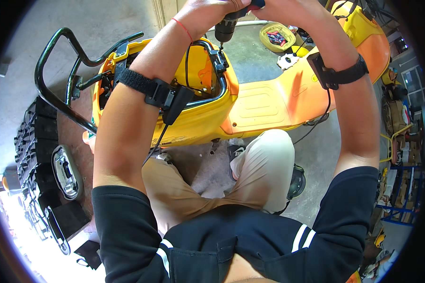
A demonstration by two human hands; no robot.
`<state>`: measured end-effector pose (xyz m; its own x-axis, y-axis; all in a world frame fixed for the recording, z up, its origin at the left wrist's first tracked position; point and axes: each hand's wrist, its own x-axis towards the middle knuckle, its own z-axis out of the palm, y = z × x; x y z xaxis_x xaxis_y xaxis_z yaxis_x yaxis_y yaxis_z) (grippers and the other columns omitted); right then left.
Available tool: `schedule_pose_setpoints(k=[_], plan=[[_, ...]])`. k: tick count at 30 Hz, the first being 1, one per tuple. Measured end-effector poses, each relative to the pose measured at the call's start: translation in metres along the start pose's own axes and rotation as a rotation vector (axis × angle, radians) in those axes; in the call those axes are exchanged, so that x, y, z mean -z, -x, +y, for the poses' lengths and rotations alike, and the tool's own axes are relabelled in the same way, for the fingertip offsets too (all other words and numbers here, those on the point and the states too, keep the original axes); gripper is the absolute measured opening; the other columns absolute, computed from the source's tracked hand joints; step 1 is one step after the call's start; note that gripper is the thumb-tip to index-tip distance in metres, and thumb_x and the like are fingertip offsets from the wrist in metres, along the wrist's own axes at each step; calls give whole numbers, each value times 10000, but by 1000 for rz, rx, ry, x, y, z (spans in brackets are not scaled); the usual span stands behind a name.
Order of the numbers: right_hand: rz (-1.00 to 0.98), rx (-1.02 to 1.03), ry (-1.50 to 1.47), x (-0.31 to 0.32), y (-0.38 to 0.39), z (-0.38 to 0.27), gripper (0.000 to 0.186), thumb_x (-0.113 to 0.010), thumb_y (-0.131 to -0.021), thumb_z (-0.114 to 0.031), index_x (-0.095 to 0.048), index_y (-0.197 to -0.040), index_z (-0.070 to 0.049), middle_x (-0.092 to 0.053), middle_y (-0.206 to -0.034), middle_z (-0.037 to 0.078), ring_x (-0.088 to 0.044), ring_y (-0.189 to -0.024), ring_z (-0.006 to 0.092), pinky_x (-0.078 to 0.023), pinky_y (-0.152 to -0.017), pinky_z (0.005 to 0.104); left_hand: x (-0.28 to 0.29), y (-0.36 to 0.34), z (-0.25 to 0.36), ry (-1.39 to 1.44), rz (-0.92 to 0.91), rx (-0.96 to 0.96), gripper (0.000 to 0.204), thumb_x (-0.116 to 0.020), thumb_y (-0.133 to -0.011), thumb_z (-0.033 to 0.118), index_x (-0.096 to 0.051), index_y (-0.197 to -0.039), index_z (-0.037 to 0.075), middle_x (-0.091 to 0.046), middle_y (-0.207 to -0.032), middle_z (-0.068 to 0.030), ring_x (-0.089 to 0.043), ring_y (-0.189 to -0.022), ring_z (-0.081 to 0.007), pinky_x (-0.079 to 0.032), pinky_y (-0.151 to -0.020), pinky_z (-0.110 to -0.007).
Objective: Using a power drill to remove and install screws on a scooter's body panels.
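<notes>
At the top edge, my left hand (215, 6) is closed around a dark power drill (225, 29), partly cut off by the picture's edge. My right hand (273, 7) grips the drill from its other side, and its fingers are mostly out of sight. The drill points down. Its thin bit meets or hovers just over a black bracket (218, 61) at the front of a seat opening; contact cannot be made out. That opening belongs to a yellow and orange electric scooter (184, 125), with black tubing (49, 54) rising at its rear.
An orange footboard (259, 106) runs right from the opening. A yellow tub (277, 37) with packaged items and a white toothed disc (287, 61) lie beyond it. Black parts (38, 137) line the left, near a grey oval shell (67, 172). Blue racking (401, 207) stands at the right.
</notes>
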<state>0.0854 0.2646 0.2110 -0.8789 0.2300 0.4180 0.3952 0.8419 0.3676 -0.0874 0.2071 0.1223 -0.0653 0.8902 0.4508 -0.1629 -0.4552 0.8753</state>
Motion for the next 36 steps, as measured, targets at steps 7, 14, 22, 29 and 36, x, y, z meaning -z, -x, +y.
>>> schedule_pose_setpoints(k=[7,14,22,29,36], plan=[[39,21,-18,2,4,-2,348,-746,-735,-186,-652,-1003,14,-714,-926,226,-711,-892,401,-578,-800,466,0,-2,-1,-5,5,11,677,-766,-908,29,-359,-1446,94,-630,-1144,-70,-648,-985,-145,-570,-819,-276],[11,-14,13,-3,4,1,343,-748,-737,-186,-655,-1000,13,-716,-930,226,-713,-897,399,-578,-802,464,0,-1,0,-29,0,24,654,-761,-913,33,-365,-1430,92,-630,-1146,-69,-648,-991,-152,-565,-837,-275],[-7,-54,34,-2,8,-1,341,-729,-750,-174,-643,-1009,29,-707,-904,229,-710,-881,405,-577,-803,468,1,-3,-3,-26,-25,19,635,-750,-925,37,-367,-1428,92,-630,-1148,-72,-645,-1012,-157,-566,-859,-287],[7,-16,32,-7,4,0,305,-703,-756,-147,-650,-994,36,-707,-924,238,-710,-898,403,-575,-810,471,2,2,0,-38,25,56,626,-744,-930,39,-371,-1430,99,-623,-1164,-78,-647,-1007,-165,-567,-847,-284],[6,-11,43,-6,4,1,322,-713,-748,-145,-649,-1009,34,-710,-935,234,-713,-903,401,-578,-814,466,1,1,-5,33,18,19,621,-752,-927,48,-384,-1425,89,-629,-1159,-77,-651,-995,-165,-566,-842,-285]])
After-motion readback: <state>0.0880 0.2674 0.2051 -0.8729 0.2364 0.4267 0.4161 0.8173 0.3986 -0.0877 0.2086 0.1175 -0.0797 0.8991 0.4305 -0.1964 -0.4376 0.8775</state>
